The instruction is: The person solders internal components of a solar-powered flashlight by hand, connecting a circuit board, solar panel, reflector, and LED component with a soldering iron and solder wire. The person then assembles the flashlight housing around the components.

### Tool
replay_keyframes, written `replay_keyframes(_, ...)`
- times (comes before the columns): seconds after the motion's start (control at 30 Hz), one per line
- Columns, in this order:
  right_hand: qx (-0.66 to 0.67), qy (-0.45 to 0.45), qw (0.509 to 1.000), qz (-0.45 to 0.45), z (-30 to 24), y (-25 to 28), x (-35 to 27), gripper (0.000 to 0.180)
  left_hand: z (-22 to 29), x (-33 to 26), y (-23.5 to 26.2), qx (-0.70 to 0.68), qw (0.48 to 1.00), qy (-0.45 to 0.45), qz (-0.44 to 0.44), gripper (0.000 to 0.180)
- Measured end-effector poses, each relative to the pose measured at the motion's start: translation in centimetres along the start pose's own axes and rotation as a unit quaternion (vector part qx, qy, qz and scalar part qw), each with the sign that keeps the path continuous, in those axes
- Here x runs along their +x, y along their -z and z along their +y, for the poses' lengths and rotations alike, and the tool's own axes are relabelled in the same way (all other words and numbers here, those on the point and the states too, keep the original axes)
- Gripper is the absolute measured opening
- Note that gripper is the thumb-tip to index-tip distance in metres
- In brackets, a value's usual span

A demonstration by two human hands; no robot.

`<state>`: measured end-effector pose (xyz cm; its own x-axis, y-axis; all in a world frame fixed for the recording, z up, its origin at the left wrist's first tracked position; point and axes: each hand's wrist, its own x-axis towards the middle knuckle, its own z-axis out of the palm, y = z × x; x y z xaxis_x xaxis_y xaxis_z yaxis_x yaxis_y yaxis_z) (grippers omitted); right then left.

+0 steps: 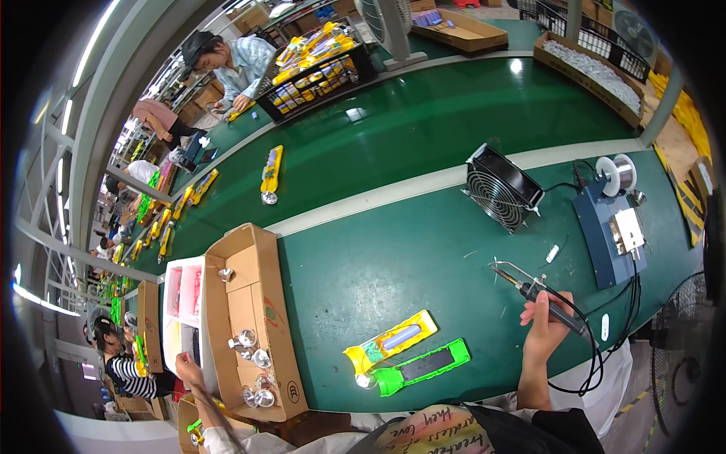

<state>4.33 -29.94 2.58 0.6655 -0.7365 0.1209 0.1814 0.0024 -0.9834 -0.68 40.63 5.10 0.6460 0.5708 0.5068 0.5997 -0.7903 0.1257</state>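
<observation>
My right hand (546, 319) grips a soldering iron (560, 310) with a solder feed tube, its tip pointing up and left over the green bench. My left hand (189, 369) is at the white foam tray (172, 266), fingers drawn together over its near end; what they hold, if anything, is too small to make out. Between my hands lies an opened lamp: a yellow housing half (423, 321) with a purple battery cell (401, 337) and green circuit board, a shiny reflector (365, 380) at its end, and a green housing half (457, 349) with a dark panel.
A cardboard box (283, 340) holding several reflectors stands beside the tray. A small black fan (499, 189), a blue soldering station (597, 227) and a solder spool (616, 174) sit at the right. Yellow lamps lie along the green conveyor (408, 113); co-workers sit beyond.
</observation>
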Motion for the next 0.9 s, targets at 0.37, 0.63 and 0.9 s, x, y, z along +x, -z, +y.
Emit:
replay_keyframes(0.37,-0.032,0.02,0.999,-0.002,0.9,1.2,-0.4,0.014,1.9,0.4,-0.4,0.095,0.98,0.071,-0.159,0.017)
replay_keyframes(0.63,-0.03,-0.011,0.999,0.009,1.0,1.1,-0.1,0.015,3.7,-0.7,1.6,-0.052,0.987,0.151,0.027,0.02)
replay_keyframes(0.9,-0.061,-0.015,0.998,0.001,0.4,1.0,-0.5,0.016,10.9,-4.1,8.3,-0.465,0.864,0.167,0.095,0.016)
